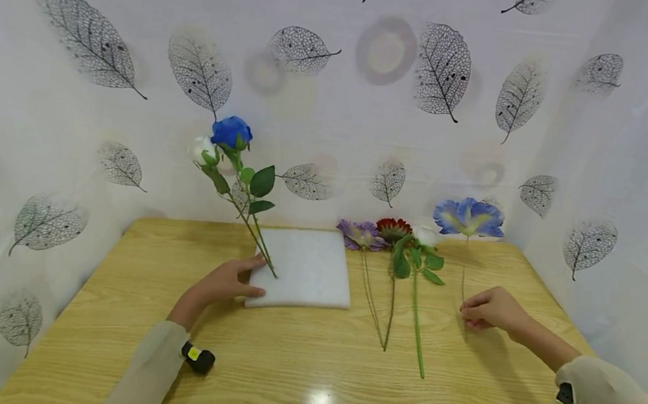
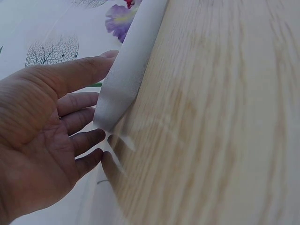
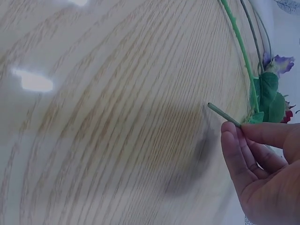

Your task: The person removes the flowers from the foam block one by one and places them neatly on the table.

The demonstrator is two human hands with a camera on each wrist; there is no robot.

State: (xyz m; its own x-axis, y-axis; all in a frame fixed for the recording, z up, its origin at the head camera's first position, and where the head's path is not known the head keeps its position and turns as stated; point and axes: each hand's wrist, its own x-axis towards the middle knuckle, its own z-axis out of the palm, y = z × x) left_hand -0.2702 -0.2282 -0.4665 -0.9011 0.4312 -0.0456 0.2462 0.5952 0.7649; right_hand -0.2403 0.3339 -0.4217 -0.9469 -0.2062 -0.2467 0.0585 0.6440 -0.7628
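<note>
Morning-glory-type blue flower [image 1: 469, 217] is being held by the right hand [image 1: 488, 307] near the worktop's right edge, toward the far right corner. The stem [image 3: 224, 114] is being pinched between thumb and fingers [image 3: 234, 145] low down, close to its cut end, which is sticking out a bit past the fingertips in the right wrist view. The bloom is being kept up off the worktop [image 1: 304, 373], right by the leaf-print curtain [image 1: 608, 128] at the far edge.

Over on the left, the white foam pad [image 1: 307, 270] is being steadied by the left hand [image 1: 221, 282]. It's lying flat around the middle of the far edge. The thumb is being laid on top of the pad's near left corner and the other fingers [image 2: 79, 101] are being held straight and slightly spread along its left side, so nothing is really being gripped there, just pressed.

Two stems are being propped up in the foam at a lean toward the left: a blue rose [image 1: 232, 131] and a white bud [image 1: 204, 150] just beside it.

Between the foam and the right hand, three more flowers are lying flat on the worktop, heads toward the far edge: a purple flower [image 1: 361, 234], a red flower [image 1: 393, 228] and a white rose [image 1: 427, 236], all close together with stems pointing toward the near edge.
</note>
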